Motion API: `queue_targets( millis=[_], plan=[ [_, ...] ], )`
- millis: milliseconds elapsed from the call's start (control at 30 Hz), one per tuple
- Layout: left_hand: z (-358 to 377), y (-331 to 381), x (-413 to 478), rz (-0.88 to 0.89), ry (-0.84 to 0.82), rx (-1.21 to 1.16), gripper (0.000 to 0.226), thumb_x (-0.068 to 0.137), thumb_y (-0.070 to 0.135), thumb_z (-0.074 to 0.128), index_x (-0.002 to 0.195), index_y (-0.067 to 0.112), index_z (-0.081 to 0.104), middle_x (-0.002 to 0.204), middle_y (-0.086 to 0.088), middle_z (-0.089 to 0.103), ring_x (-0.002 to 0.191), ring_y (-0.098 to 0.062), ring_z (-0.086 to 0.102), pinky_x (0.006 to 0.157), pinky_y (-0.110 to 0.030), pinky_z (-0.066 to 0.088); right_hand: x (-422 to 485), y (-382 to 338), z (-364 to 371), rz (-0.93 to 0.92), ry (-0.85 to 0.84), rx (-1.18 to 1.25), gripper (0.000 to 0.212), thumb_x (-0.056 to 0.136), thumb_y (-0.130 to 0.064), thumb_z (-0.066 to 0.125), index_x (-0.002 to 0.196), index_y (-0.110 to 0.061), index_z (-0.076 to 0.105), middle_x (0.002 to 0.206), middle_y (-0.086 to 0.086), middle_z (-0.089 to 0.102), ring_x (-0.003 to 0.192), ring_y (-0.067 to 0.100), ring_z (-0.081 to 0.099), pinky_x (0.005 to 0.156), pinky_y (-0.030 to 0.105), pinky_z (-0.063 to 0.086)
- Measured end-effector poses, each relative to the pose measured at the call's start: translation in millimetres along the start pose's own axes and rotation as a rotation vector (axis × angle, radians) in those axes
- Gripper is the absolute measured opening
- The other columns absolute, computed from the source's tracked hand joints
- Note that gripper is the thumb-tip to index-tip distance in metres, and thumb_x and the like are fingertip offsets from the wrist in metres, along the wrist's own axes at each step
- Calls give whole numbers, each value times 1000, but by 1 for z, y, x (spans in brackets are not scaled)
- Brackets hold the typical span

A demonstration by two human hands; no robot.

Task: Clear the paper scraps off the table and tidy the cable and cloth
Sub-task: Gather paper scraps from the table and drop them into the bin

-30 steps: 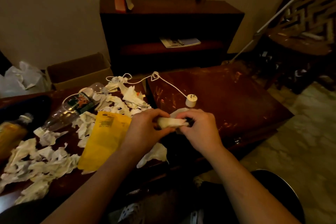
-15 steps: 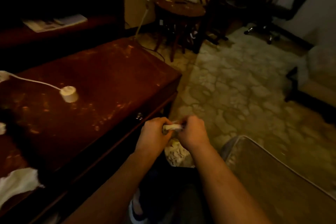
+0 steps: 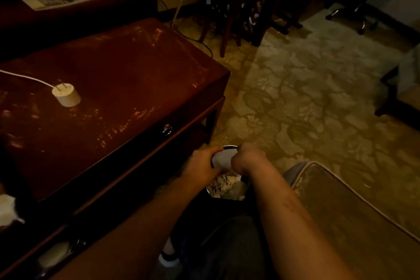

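Swung off the table, our left hand and right hand grip a paper wad between them over the waste bin.

The desk is showing dark polished wood, glossy but scuffed, with a shiny metal ring pull. The plug is looking like matt white plastic. Crumpled paper scraps are lying in a bin with a gleaming metal rim; the carpet is lying matt.
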State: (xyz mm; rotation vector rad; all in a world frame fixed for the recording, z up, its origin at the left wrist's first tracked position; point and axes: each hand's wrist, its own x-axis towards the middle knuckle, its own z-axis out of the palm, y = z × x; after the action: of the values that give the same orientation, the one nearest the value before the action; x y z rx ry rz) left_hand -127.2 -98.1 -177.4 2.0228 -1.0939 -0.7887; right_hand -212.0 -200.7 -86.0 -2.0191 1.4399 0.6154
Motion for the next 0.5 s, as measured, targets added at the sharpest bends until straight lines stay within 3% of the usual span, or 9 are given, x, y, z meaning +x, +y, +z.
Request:
queue_targets(
  millis=[133,200,267,367,467,500],
  plan=[
    [-41,-11,-25,-23,-85,137,43,84,34,71,127,32,66,121,4,70,108,-13,66,95,-38,55,-18,-33,4,-207,60,186,32,92,-7,59,123,-4,61,126,17,62,117,34,60,100,42,52],
    [-68,-15,-48,-61,-53,146,40,85,36,62,124,27,66,115,3,70,103,-15,67,90,-38,57,-39,-67,15,-347,77,262,34,88,-2,58,121,-9,64,123,10,64,114,29,61,95,33,51],
    [-99,-18,-77,-120,10,202,39,86,33,60,122,19,64,110,1,68,100,-20,67,87,-38,57,-68,-106,31,-517,72,299,41,89,-2,60,127,-17,64,126,1,62,117,19,59,93,26,47],
    [-142,-18,-122,-189,130,274,43,86,31,57,123,10,62,114,-7,67,107,-27,65,93,-41,54,-114,-151,55,-840,83,339,30,91,-8,67,118,-22,71,113,-8,68,104,5,61,95,22,51],
    [-189,-20,-180,-164,269,300,49,82,28,57,129,13,60,122,-7,66,109,-22,64,92,-41,55,-154,-184,81,-1062,27,355,17,93,-20,67,106,-28,77,98,-17,72,90,-6,63,76,5,45],
    [-204,-21,-200,-173,294,359,45,81,29,57,123,15,65,117,-5,69,103,-20,66,88,-40,56,-164,-193,89,-1112,-9,358,16,94,-24,67,105,-29,77,98,-17,72,88,-6,63,75,5,45]
  ],
)
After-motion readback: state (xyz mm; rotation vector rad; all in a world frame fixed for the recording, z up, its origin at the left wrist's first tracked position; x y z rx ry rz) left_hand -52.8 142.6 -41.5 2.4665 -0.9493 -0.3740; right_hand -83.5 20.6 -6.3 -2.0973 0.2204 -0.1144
